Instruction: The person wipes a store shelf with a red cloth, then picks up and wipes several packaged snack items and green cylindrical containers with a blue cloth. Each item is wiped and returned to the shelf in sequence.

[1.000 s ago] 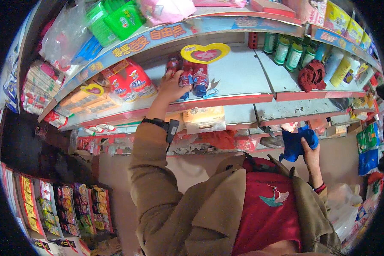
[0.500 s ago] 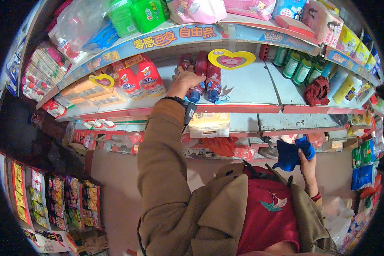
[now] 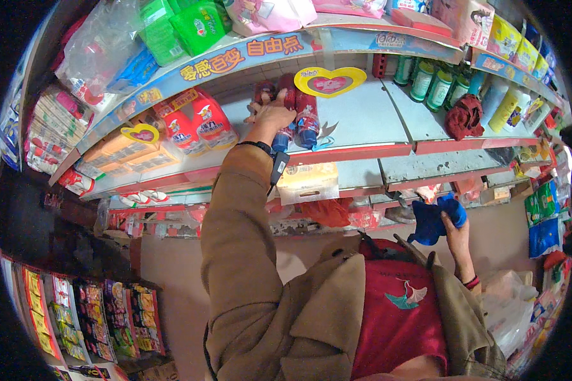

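Red bottles (image 3: 299,111) on the shelf (image 3: 362,114) — left hand (image 3: 272,115) grips one; right hand (image 3: 456,230) clutches blue cloth (image 3: 429,221).

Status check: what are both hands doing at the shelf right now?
Left hand up on the shelf, on the red-topped bottles. Right hand low, gripping a blue cloth. Red bags close on the left; nothing blocking.

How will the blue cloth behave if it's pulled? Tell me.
Probably floppy: the blue cloth bunches and droops in the right hand. Likely light, since fingers alone hold it. Unlikely to roll or break.
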Demonstrator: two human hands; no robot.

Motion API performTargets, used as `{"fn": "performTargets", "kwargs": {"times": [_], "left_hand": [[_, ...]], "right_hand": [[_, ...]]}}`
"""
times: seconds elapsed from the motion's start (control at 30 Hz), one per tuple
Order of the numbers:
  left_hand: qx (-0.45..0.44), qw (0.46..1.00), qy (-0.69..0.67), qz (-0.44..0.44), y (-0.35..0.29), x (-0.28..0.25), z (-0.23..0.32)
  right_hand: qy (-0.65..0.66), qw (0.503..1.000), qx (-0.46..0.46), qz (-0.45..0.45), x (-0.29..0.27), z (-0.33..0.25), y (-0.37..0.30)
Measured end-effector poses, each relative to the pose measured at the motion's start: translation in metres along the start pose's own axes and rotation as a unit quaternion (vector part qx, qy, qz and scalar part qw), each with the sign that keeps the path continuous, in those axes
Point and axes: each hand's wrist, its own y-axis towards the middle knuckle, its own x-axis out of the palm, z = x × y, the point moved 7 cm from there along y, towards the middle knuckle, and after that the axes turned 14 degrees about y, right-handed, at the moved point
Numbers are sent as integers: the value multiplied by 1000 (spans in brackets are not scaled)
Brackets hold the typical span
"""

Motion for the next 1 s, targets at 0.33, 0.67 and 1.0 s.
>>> {"fn": "performTargets", "kwargs": {"times": [0.33, 0.67, 1.0], "left_hand": [[73, 993, 88, 30, -4, 3, 16], [216, 940, 176, 196, 16, -16, 42], [355, 867, -33, 348, -123, -55, 109]], "right_hand": [[-36, 999, 12, -17, 17, -2, 0], [-125, 992, -19, -9, 3, 2, 9], [-415, 905, 58, -72, -58, 48, 76]]}}
